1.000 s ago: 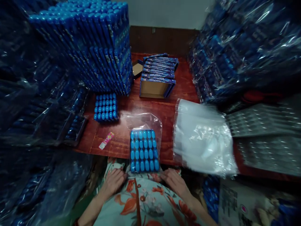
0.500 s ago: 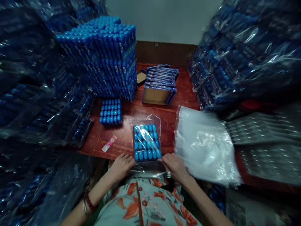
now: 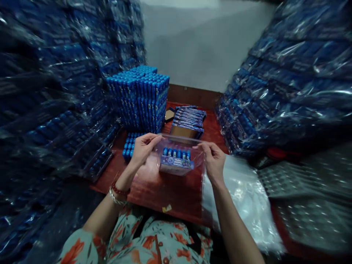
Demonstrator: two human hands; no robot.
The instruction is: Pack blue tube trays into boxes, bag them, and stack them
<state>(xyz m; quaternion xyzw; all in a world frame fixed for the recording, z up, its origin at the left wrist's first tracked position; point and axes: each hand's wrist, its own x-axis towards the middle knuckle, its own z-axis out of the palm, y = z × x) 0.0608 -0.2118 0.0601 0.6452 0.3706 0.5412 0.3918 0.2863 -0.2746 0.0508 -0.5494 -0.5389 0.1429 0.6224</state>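
A clear plastic bag point(image 3: 198, 157) is stretched between my two hands. My left hand point(image 3: 143, 146) pinches its upper left corner. The upper right corner is pinched by my right hand point(image 3: 213, 159). Inside the bag sits a printed box point(image 3: 177, 162), its front facing me and a row of blue-capped tubes showing above its edge. Bag and box appear raised over the red-brown table point(image 3: 165, 192); whether the box's bottom touches it I cannot tell. Behind my left hand a block of blue-capped tubes point(image 3: 128, 146) is partly hidden.
Tall stacks of blue tubes point(image 3: 137, 95) stand at the back left, beside nested open boxes point(image 3: 189, 119). Plastic-wrapped piles rise on the left point(image 3: 68, 73) and right point(image 3: 275, 88). Clear bags point(image 3: 242, 198) lie at the right, near grey dimpled trays point(image 3: 310, 176).
Both hands have moved up and away from the table's front edge, bringing the bag with them. The boxed tubes have tilted, so the printed front now shows instead of the cap tops.
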